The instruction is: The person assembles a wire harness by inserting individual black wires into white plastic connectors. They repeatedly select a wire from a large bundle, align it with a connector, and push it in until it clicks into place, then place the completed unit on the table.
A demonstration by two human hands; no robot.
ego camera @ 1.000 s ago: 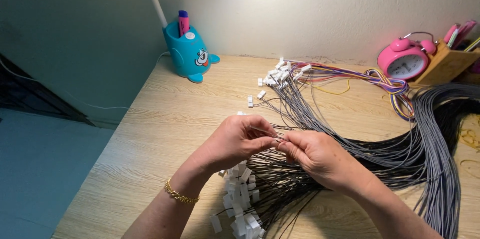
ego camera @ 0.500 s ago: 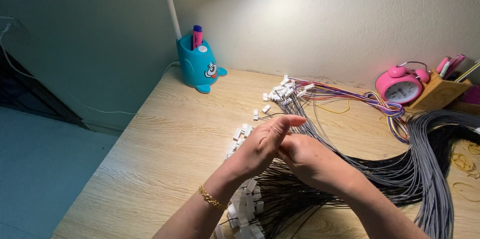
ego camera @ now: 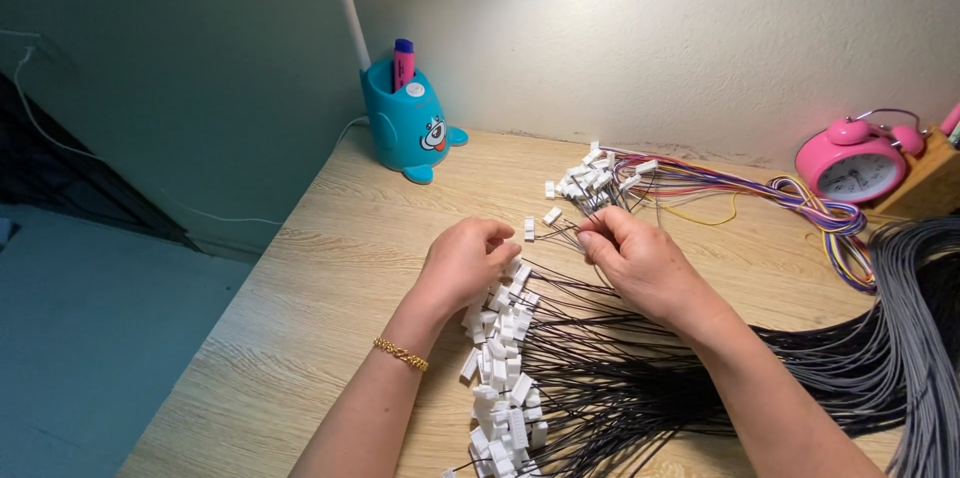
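My left hand [ego camera: 463, 263] rests with curled fingers on the top end of a long row of white connectors [ego camera: 503, 378]; whether it holds one is hidden. My right hand [ego camera: 640, 260] is just to its right, fingertips pinched on a thin black wire [ego camera: 560, 235] that runs left toward two loose white connectors [ego camera: 530, 228]. A fan of black wires [ego camera: 620, 378] spreads from the connector row under my right forearm.
A second cluster of white connectors [ego camera: 597, 178] on coloured wires [ego camera: 760, 188] lies behind my hands. Thick grey cable loops [ego camera: 905, 338] fill the right. A teal pen holder [ego camera: 408, 128], a pink alarm clock [ego camera: 852, 164] and a wooden box [ego camera: 930, 183] stand along the wall. The desk's left edge [ego camera: 235, 338] drops off.
My hands, pinched together before, have separated a little. The view has tilted up, so the hands sit lower and the wall shows more.
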